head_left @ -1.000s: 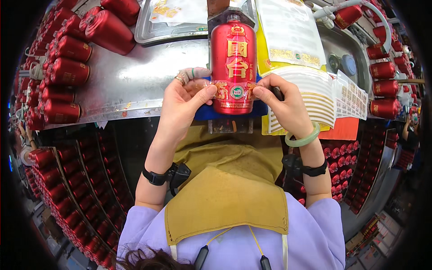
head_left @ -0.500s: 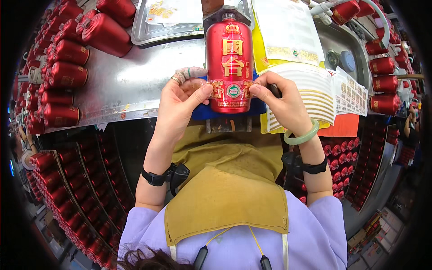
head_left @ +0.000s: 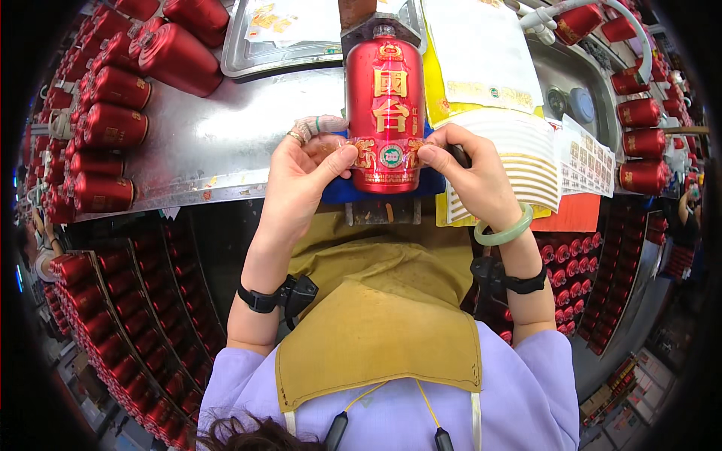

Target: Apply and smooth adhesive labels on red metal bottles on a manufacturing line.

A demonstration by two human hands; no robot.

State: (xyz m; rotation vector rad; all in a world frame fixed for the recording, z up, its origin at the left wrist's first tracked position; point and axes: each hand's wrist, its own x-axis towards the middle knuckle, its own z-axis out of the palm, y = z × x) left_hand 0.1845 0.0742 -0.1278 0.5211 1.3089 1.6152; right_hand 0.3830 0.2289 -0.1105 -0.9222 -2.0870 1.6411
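Observation:
A red bottle (head_left: 385,75) with gold lettering and a clear cap lies on its back, its base toward me. Across its lower part runs a clear label strip (head_left: 390,156) with gold figures and a round green-and-white emblem. My left hand (head_left: 308,165) pinches the strip's left end between thumb and fingers; a finger of it wears a pale cover and a ring. At the other end my right hand (head_left: 466,169) pinches the strip too. Something dark, perhaps a handle (head_left: 459,154), is tucked in its curled fingers. Whether the strip's middle touches the bottle, I cannot tell.
Blue cloth (head_left: 338,192) lies under the bottle. To the right are label sheets (head_left: 504,154) and a sink (head_left: 602,83) with a hose. A metal tray (head_left: 241,45) sits at the back left, and red bottles (head_left: 177,56) stand around the metal table (head_left: 203,135).
The bottle has shifted slightly toward me, the strip along with it. Both hands keep their pinch on the strip's ends.

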